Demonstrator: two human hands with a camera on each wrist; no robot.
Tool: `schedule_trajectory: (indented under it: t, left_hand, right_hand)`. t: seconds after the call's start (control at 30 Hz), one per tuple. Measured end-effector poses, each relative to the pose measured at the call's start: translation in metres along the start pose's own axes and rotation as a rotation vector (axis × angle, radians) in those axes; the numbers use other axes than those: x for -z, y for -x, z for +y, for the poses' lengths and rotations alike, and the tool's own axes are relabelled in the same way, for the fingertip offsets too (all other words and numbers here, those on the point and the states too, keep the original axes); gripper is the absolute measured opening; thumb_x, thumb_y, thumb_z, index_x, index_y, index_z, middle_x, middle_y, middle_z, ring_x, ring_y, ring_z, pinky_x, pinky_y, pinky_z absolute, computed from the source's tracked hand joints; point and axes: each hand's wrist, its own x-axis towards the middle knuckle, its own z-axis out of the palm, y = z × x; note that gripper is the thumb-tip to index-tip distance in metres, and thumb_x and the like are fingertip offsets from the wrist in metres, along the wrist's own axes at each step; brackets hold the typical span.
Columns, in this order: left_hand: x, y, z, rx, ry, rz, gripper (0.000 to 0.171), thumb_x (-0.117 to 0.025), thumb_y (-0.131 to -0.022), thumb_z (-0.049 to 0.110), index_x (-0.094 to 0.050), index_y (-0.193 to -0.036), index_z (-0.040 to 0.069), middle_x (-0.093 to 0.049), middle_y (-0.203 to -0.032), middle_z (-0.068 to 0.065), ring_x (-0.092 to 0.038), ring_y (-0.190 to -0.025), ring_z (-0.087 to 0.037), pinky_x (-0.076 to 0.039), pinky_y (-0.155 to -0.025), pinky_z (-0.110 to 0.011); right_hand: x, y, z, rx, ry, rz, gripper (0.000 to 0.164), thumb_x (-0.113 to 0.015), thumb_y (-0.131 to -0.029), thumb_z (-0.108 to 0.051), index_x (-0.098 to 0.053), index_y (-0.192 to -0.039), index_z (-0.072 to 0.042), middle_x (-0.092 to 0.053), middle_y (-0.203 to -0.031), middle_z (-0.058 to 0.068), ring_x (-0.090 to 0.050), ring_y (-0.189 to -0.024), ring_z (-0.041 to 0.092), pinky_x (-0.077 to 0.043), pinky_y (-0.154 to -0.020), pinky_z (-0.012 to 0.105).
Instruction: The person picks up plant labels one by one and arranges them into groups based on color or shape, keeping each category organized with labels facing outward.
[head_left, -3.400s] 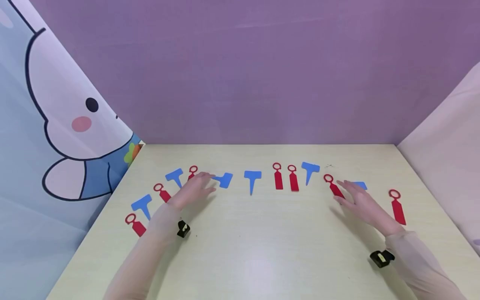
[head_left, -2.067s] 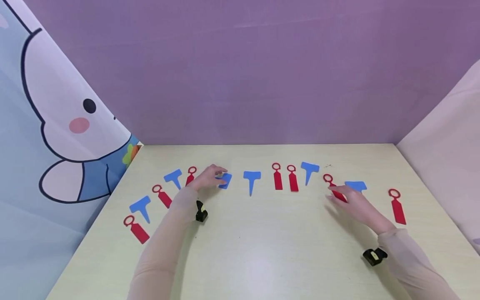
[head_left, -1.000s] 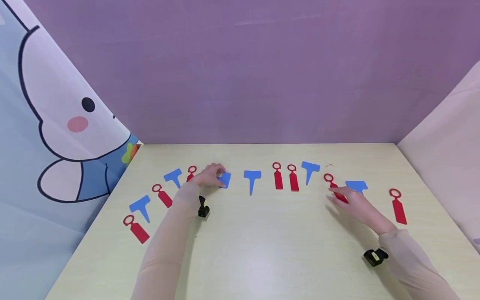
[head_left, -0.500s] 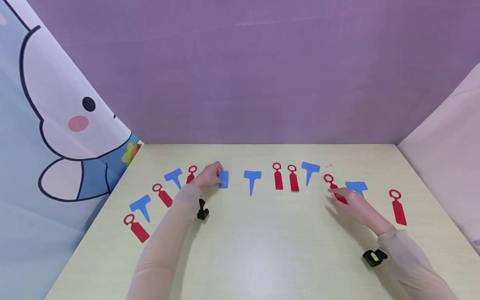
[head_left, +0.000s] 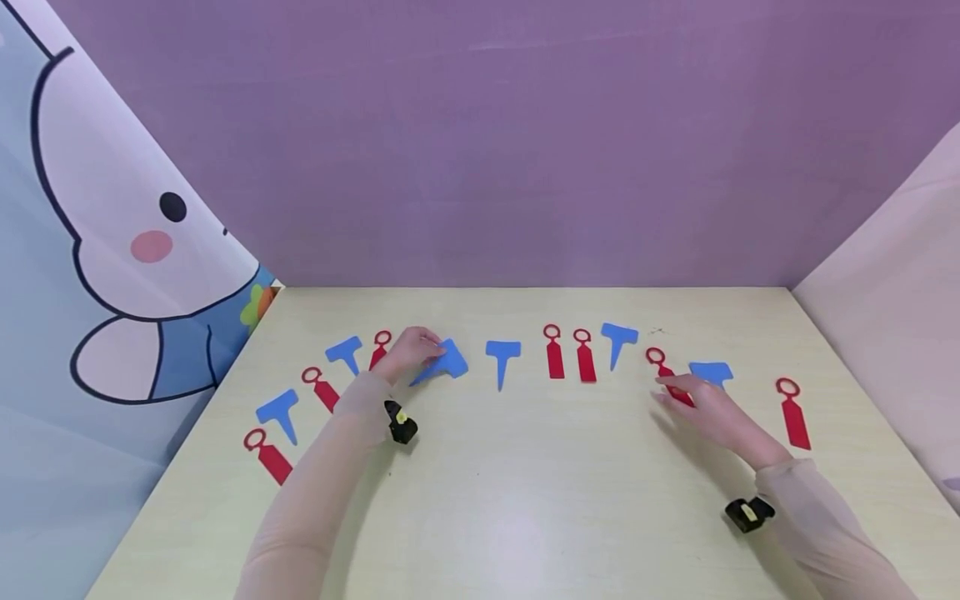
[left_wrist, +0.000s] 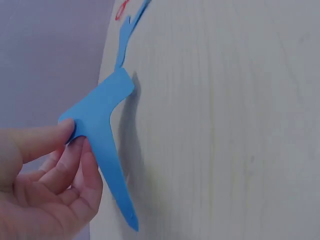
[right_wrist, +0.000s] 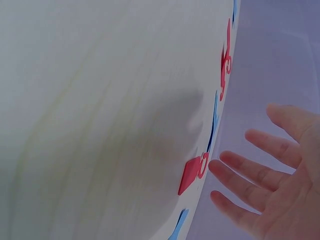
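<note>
In the head view my left hand [head_left: 408,352] is at the back left of the table, pinching a blue T-shaped plant label [head_left: 452,361] by its wide head. The left wrist view shows thumb and fingertips on one corner of that label [left_wrist: 97,120], its pointed stem angled down and a shadow beside it on the table. My right hand [head_left: 712,410] hovers at the right, overlapping the lower part of a red ring-topped tag [head_left: 660,362] in the head view. In the right wrist view the fingers of this hand [right_wrist: 280,185] are loosely spread, holding nothing.
More blue labels [head_left: 502,358] and red tags [head_left: 555,360] lie in an arc across the pale table [head_left: 480,500]. Another blue label [head_left: 711,372] lies behind my right hand, and a red tag [head_left: 797,423] to its right. A purple backdrop [head_left: 525,167] rises behind the table.
My left hand has taken hold of the blue label, lifted it and turned it. My right hand came a little left and down early on, then stayed in place.
</note>
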Motion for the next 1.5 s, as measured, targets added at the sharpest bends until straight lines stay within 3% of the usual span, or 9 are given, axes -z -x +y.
schedule_trajectory:
  t: [0.23,0.83,0.97,1.1,1.3,1.5]
  left_hand:
    - [-0.006,0.008,0.002,0.087,0.169,-0.051,0.023,-0.057,-0.085,0.008,-0.052,-0.100,-0.008,-0.060,-0.079,-0.009,-0.060,-0.068,-0.014,-0.051,-0.075,-0.030]
    - [-0.037,0.026,0.006,0.240,0.428,-0.072,0.027,-0.054,-0.084,-0.002,-0.046,-0.108,-0.012,-0.062,-0.086,-0.017,-0.063,-0.073,-0.018,-0.051,-0.075,-0.031]
    - [-0.042,0.029,0.005,0.266,0.451,-0.070,0.025,-0.054,-0.084,-0.003,-0.049,-0.107,-0.013,-0.063,-0.081,-0.015,-0.063,-0.070,-0.017,-0.052,-0.074,-0.030]
    - [-0.045,0.032,0.004,0.293,0.463,-0.079,0.024,-0.053,-0.085,-0.003,-0.050,-0.106,-0.014,-0.063,-0.075,-0.011,-0.063,-0.067,-0.015,-0.052,-0.073,-0.028]
    - [-0.049,0.034,0.001,0.301,0.549,-0.070,0.021,-0.052,-0.084,-0.006,-0.050,-0.103,-0.016,-0.062,-0.075,-0.013,-0.064,-0.068,-0.018,-0.052,-0.072,-0.029]
    - [-0.054,0.035,0.003,0.302,0.560,-0.056,0.020,-0.052,-0.083,-0.007,-0.052,-0.102,-0.015,-0.063,-0.076,-0.014,-0.064,-0.067,-0.018,-0.052,-0.071,-0.029]
  right_hand:
    - [0.000,0.000,0.000,0.015,-0.001,0.001,0.039,-0.057,-0.086,-0.015,-0.051,-0.118,0.007,-0.055,-0.111,0.025,-0.050,-0.103,0.039,-0.041,-0.086,0.053]
    - [0.001,0.000,-0.001,0.014,-0.012,-0.012,0.039,-0.056,-0.086,-0.014,-0.051,-0.119,0.006,-0.055,-0.112,0.025,-0.050,-0.101,0.038,-0.042,-0.084,0.052]
    - [0.000,0.000,-0.001,0.020,-0.002,-0.005,0.038,-0.057,-0.086,-0.014,-0.052,-0.118,0.006,-0.057,-0.108,0.022,-0.053,-0.090,0.030,-0.048,-0.074,0.040]
    - [-0.001,-0.001,0.000,0.028,0.011,0.001,0.037,-0.057,-0.086,-0.014,-0.053,-0.117,0.006,-0.058,-0.106,0.020,-0.052,-0.083,0.024,-0.044,-0.064,0.029]
    - [-0.002,-0.002,0.001,0.033,0.016,0.009,0.036,-0.056,-0.086,-0.013,-0.053,-0.116,0.006,-0.057,-0.108,0.023,-0.052,-0.092,0.030,-0.045,-0.078,0.045]
    - [-0.003,-0.002,0.003,0.017,0.008,0.005,0.037,-0.055,-0.087,-0.014,-0.053,-0.117,0.006,-0.056,-0.108,0.023,-0.051,-0.093,0.031,-0.044,-0.081,0.048]
